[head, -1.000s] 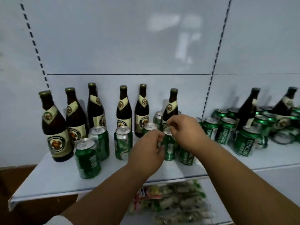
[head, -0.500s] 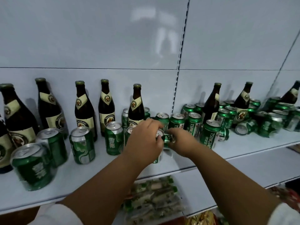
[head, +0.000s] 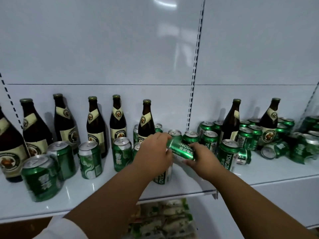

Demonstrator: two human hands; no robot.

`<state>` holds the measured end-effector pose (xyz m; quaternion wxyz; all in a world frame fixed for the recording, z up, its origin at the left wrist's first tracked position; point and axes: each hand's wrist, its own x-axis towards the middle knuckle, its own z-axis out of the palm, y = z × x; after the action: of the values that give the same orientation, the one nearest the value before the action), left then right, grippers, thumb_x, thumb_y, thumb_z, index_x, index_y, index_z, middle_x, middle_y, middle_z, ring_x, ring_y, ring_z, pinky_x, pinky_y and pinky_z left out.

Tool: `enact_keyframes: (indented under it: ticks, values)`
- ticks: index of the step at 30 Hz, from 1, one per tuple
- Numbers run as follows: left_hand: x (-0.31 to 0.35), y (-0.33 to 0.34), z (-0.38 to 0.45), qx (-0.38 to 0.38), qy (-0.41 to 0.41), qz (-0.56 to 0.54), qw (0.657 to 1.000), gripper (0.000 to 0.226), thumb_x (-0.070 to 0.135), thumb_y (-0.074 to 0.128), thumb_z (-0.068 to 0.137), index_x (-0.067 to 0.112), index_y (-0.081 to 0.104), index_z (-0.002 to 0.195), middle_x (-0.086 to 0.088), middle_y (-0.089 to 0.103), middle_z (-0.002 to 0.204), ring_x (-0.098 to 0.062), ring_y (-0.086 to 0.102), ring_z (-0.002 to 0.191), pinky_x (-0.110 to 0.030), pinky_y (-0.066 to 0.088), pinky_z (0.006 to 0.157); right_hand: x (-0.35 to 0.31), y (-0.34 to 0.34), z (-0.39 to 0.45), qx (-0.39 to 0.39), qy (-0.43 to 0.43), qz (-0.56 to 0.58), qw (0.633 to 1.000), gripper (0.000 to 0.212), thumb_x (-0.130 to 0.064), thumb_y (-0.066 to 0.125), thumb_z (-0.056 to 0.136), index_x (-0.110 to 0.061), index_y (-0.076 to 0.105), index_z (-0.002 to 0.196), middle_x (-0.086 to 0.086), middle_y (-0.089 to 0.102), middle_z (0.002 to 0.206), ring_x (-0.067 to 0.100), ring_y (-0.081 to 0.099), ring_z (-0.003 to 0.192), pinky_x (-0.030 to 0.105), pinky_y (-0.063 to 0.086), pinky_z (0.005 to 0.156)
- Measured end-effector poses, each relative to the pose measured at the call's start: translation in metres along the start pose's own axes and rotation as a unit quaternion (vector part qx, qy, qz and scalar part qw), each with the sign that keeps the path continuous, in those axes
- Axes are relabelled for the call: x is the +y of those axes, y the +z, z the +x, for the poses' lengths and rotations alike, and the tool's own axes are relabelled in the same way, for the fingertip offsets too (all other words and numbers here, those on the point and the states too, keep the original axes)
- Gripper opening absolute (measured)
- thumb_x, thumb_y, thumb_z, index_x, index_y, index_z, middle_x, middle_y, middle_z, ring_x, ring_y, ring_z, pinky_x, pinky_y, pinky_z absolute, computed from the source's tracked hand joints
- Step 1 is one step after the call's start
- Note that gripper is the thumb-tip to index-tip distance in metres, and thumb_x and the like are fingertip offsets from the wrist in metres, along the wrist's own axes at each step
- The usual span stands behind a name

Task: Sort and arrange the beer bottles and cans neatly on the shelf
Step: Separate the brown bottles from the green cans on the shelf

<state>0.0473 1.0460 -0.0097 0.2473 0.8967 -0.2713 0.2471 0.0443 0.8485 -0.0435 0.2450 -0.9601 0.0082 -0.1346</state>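
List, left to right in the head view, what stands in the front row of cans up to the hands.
Front snowflake can → second can → third can → fourth can → left hand → tilted Tsingtao can → right hand.

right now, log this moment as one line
step: sorting cans | right hand: holds tilted Tsingtao can | left hand: grips upright can | shelf: bottles rear-left, cans jumbled right

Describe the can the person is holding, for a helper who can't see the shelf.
On the white shelf, just left of the slotted upright, both hands meet. The right hand grips a green Tsingtao can. Unlike the upright cans nearby, it is tilted on its side.
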Motion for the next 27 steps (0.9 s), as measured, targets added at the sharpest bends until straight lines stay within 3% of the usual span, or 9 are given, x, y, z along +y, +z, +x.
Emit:
enact_keyframes:
  ticks: [4, 10, 13, 16, 19, 21, 23, 25, 27]
  values:
    - [0.009, 0.007, 0.021, -0.018, -0.007, -0.006, 1.0, 0.038, 0.033, 0.054, 0.094, 0.023, 0.052, 0.131, 0.002, 0.059, 0.122, -0.019, 0.052, 0.113, -0.039, 0.044, 0.1, -0.002, -0.015, -0.02, 0.082, 0.03, 0.191, 0.978, 0.047, -0.025, 0.075, 0.085, -0.024, 0.052, 0.126, -0.02, 0.06, 0.098, -0.003, 0.057, 0.081, 0.012, 0.041, 0.065]
    - [0.031, 0.015, 0.037, -0.02, 0.002, -0.039, 0.999, 0.03, 0.024, 0.06, 0.093, 0.026, 0.057, 0.123, 0.003, 0.056, 0.117, -0.016, 0.054, 0.106, -0.035, 0.047, 0.094, 0.007, -0.005, -0.034, 0.055, 0.049, 0.282, 0.957, 0.05, -0.019, 0.077, 0.083, -0.027, 0.045, 0.121, -0.023, 0.055, 0.1, -0.011, 0.054, 0.087, 0.003, 0.042, 0.064]
    - [0.038, 0.027, 0.035, -0.049, 0.043, -0.039, 0.997, 0.027, 0.02, 0.065, 0.09, 0.025, 0.061, 0.116, 0.001, 0.056, 0.117, -0.019, 0.053, 0.106, -0.035, 0.044, 0.094, 0.015, -0.001, -0.037, 0.041, 0.048, 0.268, 0.961, 0.058, -0.017, 0.083, 0.076, -0.03, 0.046, 0.12, -0.021, 0.059, 0.099, -0.002, 0.062, 0.094, 0.007, 0.043, 0.07]
    - [0.049, 0.04, 0.031, -0.058, 0.071, -0.035, 0.995, 0.023, 0.016, 0.067, 0.087, 0.024, 0.064, 0.108, 0.002, 0.056, 0.116, -0.021, 0.05, 0.107, -0.034, 0.041, 0.095, 0.022, 0.002, -0.039, 0.043, 0.05, 0.255, 0.965, 0.06, -0.019, 0.087, 0.068, -0.03, 0.049, 0.114, -0.015, 0.064, 0.098, 0.0, 0.063, 0.088, 0.014, 0.045, 0.065]
    - [0.055, 0.052, 0.026, -0.079, 0.066, -0.039, 0.994, 0.017, 0.016, 0.067, 0.087, 0.023, 0.065, 0.103, 0.004, 0.056, 0.113, -0.021, 0.049, 0.107, -0.035, 0.042, 0.094, 0.028, 0.003, -0.043, 0.047, 0.063, 0.251, 0.965, 0.058, -0.019, 0.086, 0.066, -0.03, 0.048, 0.107, -0.009, 0.065, 0.097, 0.01, 0.064, 0.085, 0.034, 0.054, 0.071]
    - [0.055, 0.059, 0.022, -0.08, 0.056, -0.055, 0.994, 0.011, 0.017, 0.068, 0.087, 0.023, 0.067, 0.096, 0.005, 0.058, 0.109, -0.02, 0.051, 0.107, -0.038, 0.044, 0.093, 0.03, 0.0, -0.047, 0.042, 0.069, 0.253, 0.964, 0.06, -0.024, 0.084, 0.068, -0.029, 0.046, 0.114, -0.008, 0.065, 0.1, 0.014, 0.064, 0.087, 0.04, 0.055, 0.075]
    - [0.058, 0.063, 0.018, -0.048, 0.048, -0.103, 0.992, 0.013, 0.013, 0.068, 0.086, 0.022, 0.067, 0.096, 0.006, 0.057, 0.11, -0.016, 0.053, 0.105, -0.034, 0.046, 0.093, 0.033, -0.004, -0.05, 0.051, 0.071, 0.261, 0.961, 0.063, -0.028, 0.085, 0.07, -0.03, 0.045, 0.118, -0.013, 0.064, 0.101, 0.011, 0.064, 0.088, 0.034, 0.054, 0.072]
    - [0.063, 0.064, 0.013, -0.016, 0.022, -0.172, 0.985, 0.026, 0.006, 0.062, 0.088, 0.021, 0.064, 0.109, 0.009, 0.051, 0.117, -0.007, 0.052, 0.105, -0.021, 0.045, 0.094, 0.035, -0.009, -0.053, 0.08, 0.069, 0.28, 0.954, 0.065, -0.03, 0.087, 0.069, -0.032, 0.046, 0.119, -0.019, 0.063, 0.103, 0.001, 0.062, 0.092, 0.024, 0.051, 0.072]
    - [0.064, 0.069, 0.007, -0.007, -0.028, -0.226, 0.974, 0.036, 0.002, 0.054, 0.091, 0.023, 0.058, 0.119, 0.01, 0.047, 0.119, -0.005, 0.052, 0.108, -0.021, 0.046, 0.097, 0.037, -0.014, -0.053, 0.098, 0.07, 0.281, 0.952, 0.07, -0.031, 0.088, 0.066, -0.033, 0.046, 0.122, -0.02, 0.063, 0.106, -0.001, 0.061, 0.096, 0.023, 0.051, 0.078]
